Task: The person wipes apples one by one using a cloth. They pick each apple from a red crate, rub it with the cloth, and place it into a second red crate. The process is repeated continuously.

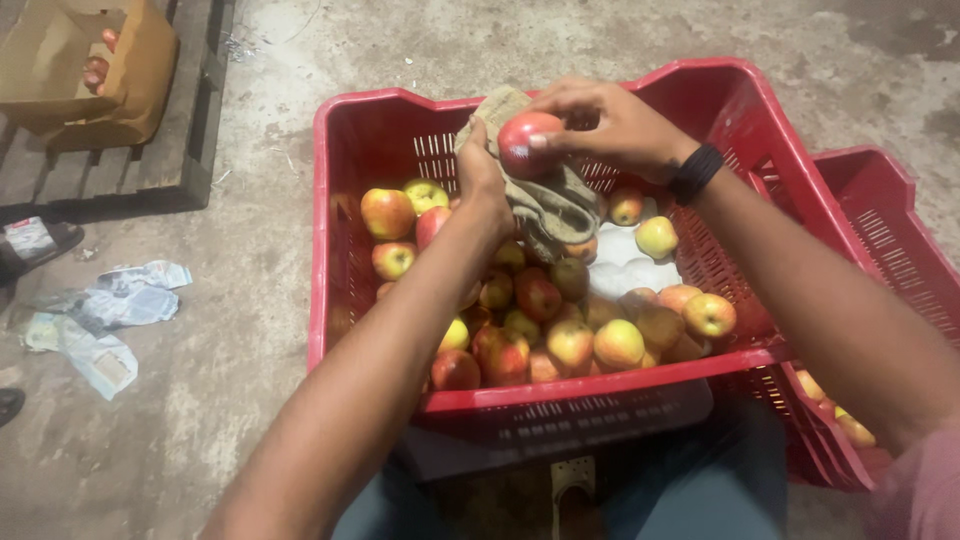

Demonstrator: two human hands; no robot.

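My right hand (610, 125) grips a red apple (524, 143) above the red plastic crate (560, 385). Against that apple my left hand (482, 180) presses a beige cloth (545, 205), which hangs down over the fruit. Inside the crate lie several red and yellow apples (570, 340) on a white moulded tray (625, 260). A black band (695, 172) is on my right wrist.
A second red crate (880, 230) with some apples stands at the right. A wooden pallet (150, 150) holding a brown cardboard box (90, 70) is at the far left. Crumpled paper (100, 320) lies on the concrete floor beside a sandal (35, 245).
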